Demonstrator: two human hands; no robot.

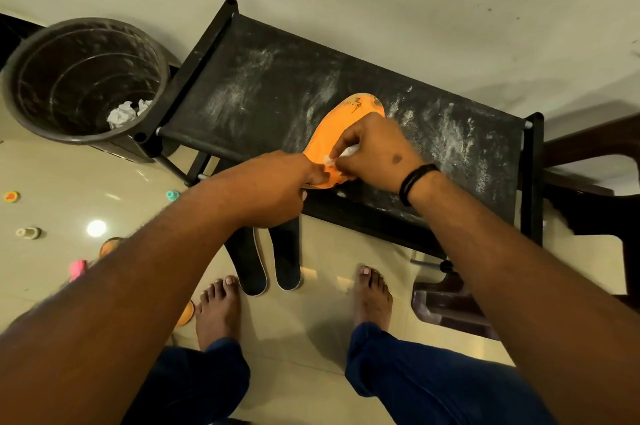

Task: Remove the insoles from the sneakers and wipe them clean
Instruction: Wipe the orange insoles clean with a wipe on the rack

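An orange insole (341, 126) lies on the dusty black fabric top of a low rack (263, 78), its toe end pointing away from me. My left hand (277, 185) pinches the insole's near end at the rack's front edge. My right hand (372, 150) grips a small white tissue (341, 157) and presses it on the insole's near half. Two dark insoles (254, 265) lie on the floor below the rack, partly hidden by my left arm.
A dark bin (31, 78) with crumpled white tissue inside stands left of the rack. Small toys (78, 268) are scattered on the glossy floor at left. Dark wooden furniture (588, 189) stands at right. My bare feet (372, 296) are near the rack.
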